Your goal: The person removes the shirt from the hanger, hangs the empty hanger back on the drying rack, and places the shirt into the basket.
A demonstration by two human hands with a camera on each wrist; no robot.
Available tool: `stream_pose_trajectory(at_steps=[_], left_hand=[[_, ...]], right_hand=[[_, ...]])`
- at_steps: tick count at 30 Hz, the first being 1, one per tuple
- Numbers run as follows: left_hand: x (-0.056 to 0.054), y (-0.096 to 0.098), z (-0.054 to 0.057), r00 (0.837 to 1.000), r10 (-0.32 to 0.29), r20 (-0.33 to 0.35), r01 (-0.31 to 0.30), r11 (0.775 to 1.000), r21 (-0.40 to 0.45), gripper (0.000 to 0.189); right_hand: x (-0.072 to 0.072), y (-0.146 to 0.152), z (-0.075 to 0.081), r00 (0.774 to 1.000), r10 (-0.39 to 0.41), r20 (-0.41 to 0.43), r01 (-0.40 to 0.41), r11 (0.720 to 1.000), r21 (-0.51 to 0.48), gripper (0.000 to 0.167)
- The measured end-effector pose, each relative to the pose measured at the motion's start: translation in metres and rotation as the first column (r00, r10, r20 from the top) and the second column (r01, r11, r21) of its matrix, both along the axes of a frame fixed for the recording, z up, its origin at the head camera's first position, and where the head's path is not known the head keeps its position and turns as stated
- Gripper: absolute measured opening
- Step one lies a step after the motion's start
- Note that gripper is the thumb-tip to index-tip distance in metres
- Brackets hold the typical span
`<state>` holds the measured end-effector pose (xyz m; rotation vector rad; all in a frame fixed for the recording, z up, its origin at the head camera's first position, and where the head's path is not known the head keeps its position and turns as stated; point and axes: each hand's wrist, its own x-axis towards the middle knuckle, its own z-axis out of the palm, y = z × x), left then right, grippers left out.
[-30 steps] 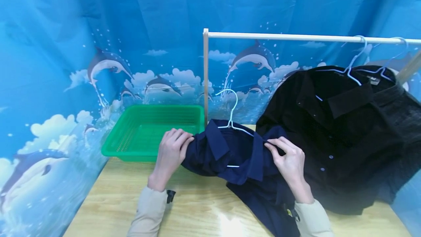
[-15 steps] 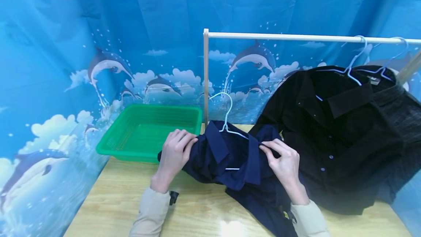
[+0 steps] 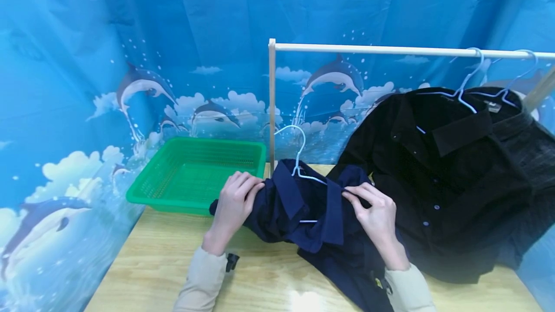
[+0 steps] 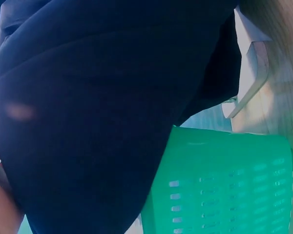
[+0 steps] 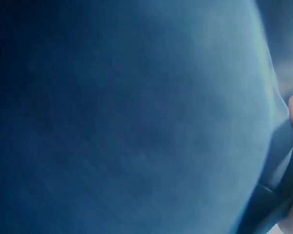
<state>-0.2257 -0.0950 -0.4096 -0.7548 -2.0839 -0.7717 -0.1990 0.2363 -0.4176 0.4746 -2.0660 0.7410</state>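
The background is filled by a blue backdrop (image 3: 208, 13) printed with dolphins and clouds. Before it, a light wood-grain table (image 3: 143, 264) is seen from above. A rack (image 3: 373, 49) with a pale rail is set toward the right, and from it a black shirt (image 3: 468, 172) and, behind that, another dark garment (image 3: 535, 158) are hung. A navy shirt (image 3: 334, 211) is held up at the table's middle, between these garments and a green basket (image 3: 173, 204) on the left; its lower part is draped toward the viewer. Each shoulder is pinched between thumb and fingers, one in the grip of the left hand (image 3: 231, 201), the other in that of the right hand (image 3: 375, 208). Inside the open collar, a pale hanger (image 3: 301, 150) is seated, its hook pointed upward.
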Motion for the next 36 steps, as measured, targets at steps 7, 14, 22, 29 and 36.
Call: stream_pose_trajectory(at_steps=[7,14,22,29,36], left_hand=[[0.001,-0.003,0.004,1.0,-0.011,-0.009,0.011,1.0,0.02,0.009],[0.0,-0.01,0.007,0.999,-0.025,-0.035,0.028,0.995,0.096,0.013],[-0.001,-0.015,0.01,0.999,-0.039,-0.022,0.042,0.988,0.149,0.006],[-0.002,-0.013,0.009,0.999,-0.033,-0.038,0.038,0.986,0.164,0.007],[0.0,-0.003,0.008,0.997,-0.072,-0.038,0.076,0.99,0.122,0.014]], right_hand=[[0.0,0.009,0.004,0.999,-0.025,0.034,0.026,1.0,-0.017,0.014],[-0.004,0.032,0.01,0.989,-0.144,0.023,0.146,0.984,-0.097,0.01],[-0.004,0.047,0.016,0.966,-0.245,0.083,0.253,0.962,-0.104,0.006],[-0.001,0.042,0.021,0.991,-0.092,0.101,0.1,0.992,-0.081,0.027],[-0.002,0.031,0.016,0.996,0.066,0.064,-0.065,0.998,-0.022,0.025]])
